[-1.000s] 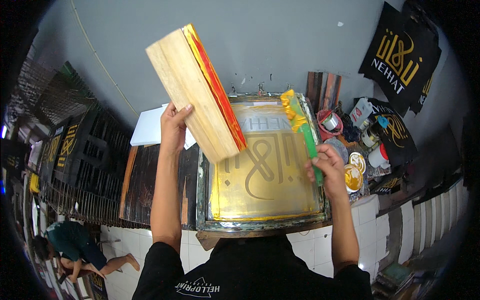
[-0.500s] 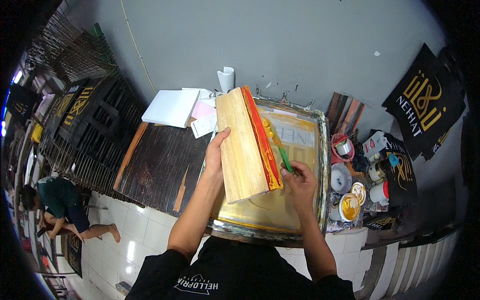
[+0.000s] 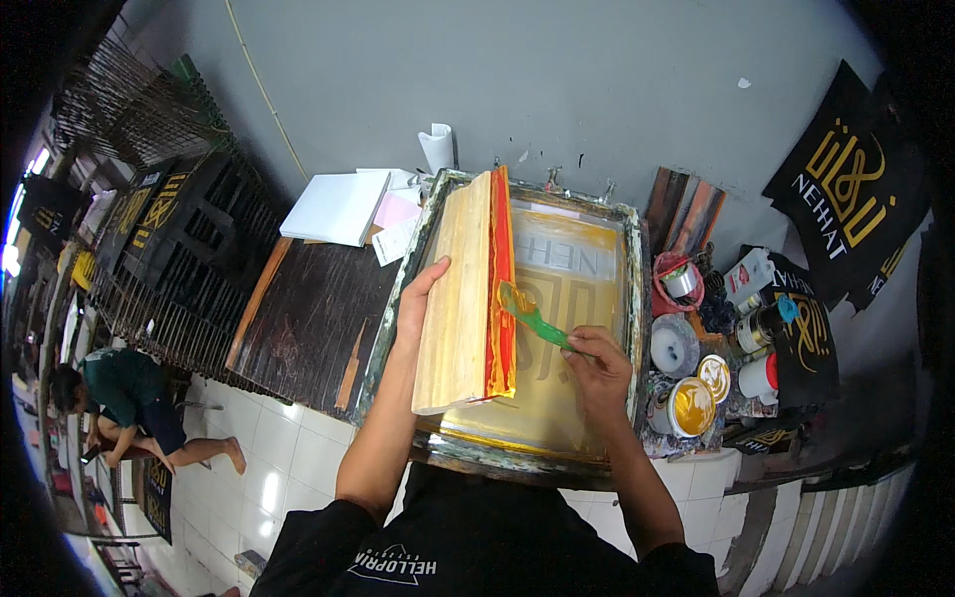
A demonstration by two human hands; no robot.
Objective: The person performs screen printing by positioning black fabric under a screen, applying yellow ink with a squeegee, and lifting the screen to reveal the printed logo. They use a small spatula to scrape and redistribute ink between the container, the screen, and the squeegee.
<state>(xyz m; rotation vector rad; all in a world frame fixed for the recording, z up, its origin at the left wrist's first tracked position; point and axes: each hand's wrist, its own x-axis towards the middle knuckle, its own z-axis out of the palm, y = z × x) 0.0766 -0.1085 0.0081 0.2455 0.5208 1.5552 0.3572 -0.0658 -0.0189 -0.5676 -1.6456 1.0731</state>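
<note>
At frame centre, the left hand (image 3: 415,309) grips a squeegee (image 3: 455,298), red blade (image 3: 500,234) apparently turned rightward for access. The right hand (image 3: 601,366) pinches a green spatula (image 3: 539,324).

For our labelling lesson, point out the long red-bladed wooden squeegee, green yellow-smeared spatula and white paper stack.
Squeegee (image 3: 464,291): head view, middle of its wooden handle.
Spatula (image 3: 541,325): head view, middle of its green body.
Paper stack (image 3: 335,208): head view, its top face.

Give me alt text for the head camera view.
A person's left hand holds a wooden squeegee with a red, yellow-smeared blade; the right hand holds a green spatula at the blade, above a framed printing screen.
</note>
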